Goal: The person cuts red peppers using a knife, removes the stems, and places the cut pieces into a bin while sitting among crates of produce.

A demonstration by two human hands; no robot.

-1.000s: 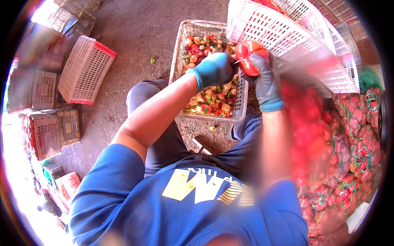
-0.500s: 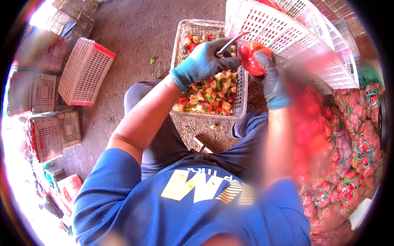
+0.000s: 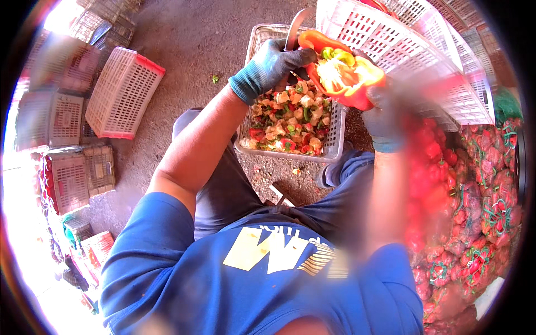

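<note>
In gloves of dark grey and blue, both my hands work above a plastic crate [image 3: 338,134] filled with pepper cores and trimmings. My left hand [image 3: 271,68] is closed round a knife; its curved blade [image 3: 297,27] points up and away, while the handle is hidden in the fist. Against those fingers rests the left side of a red bell pepper [image 3: 357,84], split open so that its pale seeds and green inner bits show. My right hand [image 3: 384,114], partly blurred, grips the pepper from its right side.
Tall white crates [image 3: 385,47] lean at the far right, just beyond the pepper. Loose red peppers [image 3: 430,173] and net sacks of peppers [image 3: 486,212] pile up beside my right arm. At left, a white crate with red trim [image 3: 121,92] stands by stacked crates [image 3: 67,120].
The pepper, whole-looking and red before, is now opened, with its seeds and inside facing up. My left hand has turned the knife so the blade points more upward.
</note>
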